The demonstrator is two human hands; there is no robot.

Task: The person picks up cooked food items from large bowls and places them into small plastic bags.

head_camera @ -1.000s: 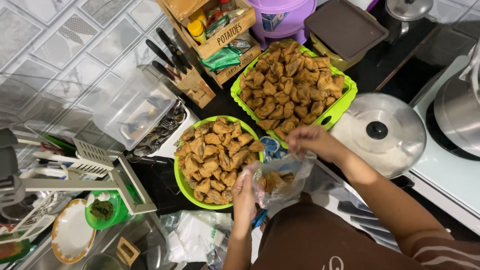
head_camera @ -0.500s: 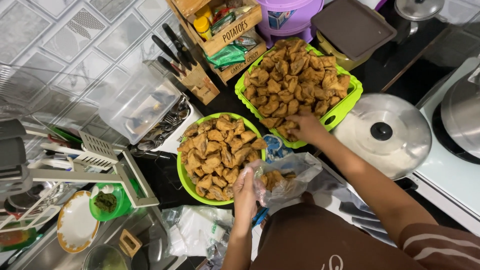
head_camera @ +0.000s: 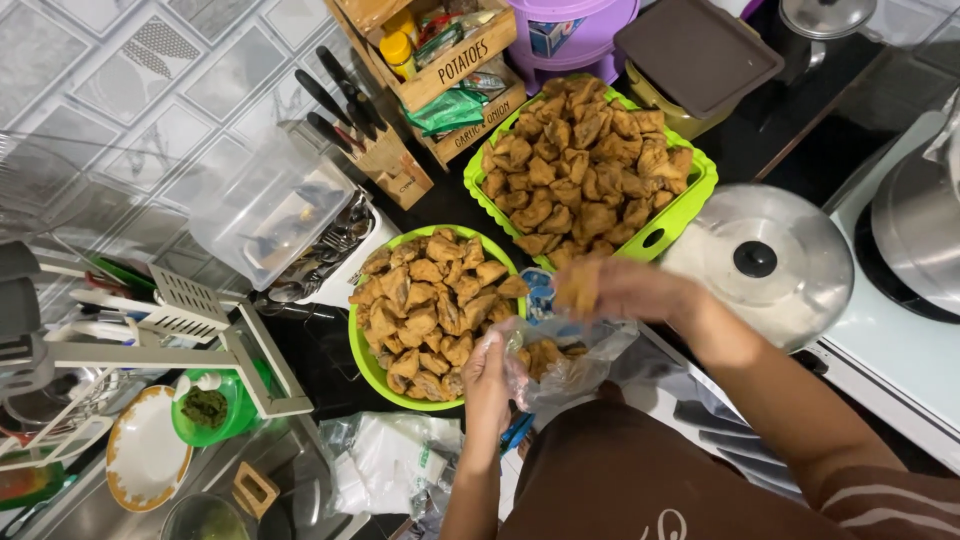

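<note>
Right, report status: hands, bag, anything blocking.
Left hand grips clear plastic bag, part-filled with fried brown pastries. Right hand carries one pastry above its mouth, blurred. Round green bowl sits alongside; path clear.

The right hand [head_camera: 615,290] is motion-blurred, so what it holds cannot be made out. The clear plastic bag [head_camera: 565,355] veils the fried pieces inside it. The left hand [head_camera: 487,375] covers part of the round green bowl's [head_camera: 362,350] rim. A pot [head_camera: 915,235] is cut off at the right edge.
</note>
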